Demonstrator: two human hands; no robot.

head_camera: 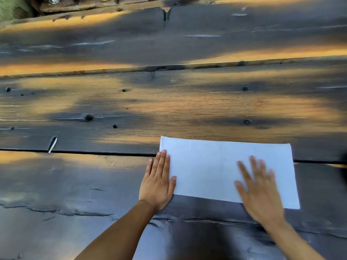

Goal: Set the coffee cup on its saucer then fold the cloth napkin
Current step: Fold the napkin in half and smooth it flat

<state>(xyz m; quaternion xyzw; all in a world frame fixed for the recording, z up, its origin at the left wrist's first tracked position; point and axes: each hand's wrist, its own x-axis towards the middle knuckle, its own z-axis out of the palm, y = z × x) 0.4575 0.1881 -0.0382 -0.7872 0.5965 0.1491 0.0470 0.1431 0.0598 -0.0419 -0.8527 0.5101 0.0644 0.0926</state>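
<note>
Closest to us are our two forearms coming up from the bottom edge, and both hands are flat on the cloth napkin (pixel 227 171), fingers straight, gripping nothing. The left hand (pixel 157 182) sits on the napkin's left edge, half on the cloth and half on the dark wooden desk (pixel 93 184), probably pinning that side so it doesn't creep. The right hand (pixel 259 190) is spread over the lower right part and looks blurred (so probably mid-sweep, though we can't tell which way), which fits smoothing the layer down.

The napkin lies as a wide white rectangle straddling a gap between two planks, its far edge straight and its near edge touching our palms. From the shape we'd guess it's already folded once and we're pressing the crease before the next fold.

No coffee cup or saucer anywhere in view, so we can't say if that part is done. There's a dark blurry blob at the right edge of the frame, too cut off to name.
</note>
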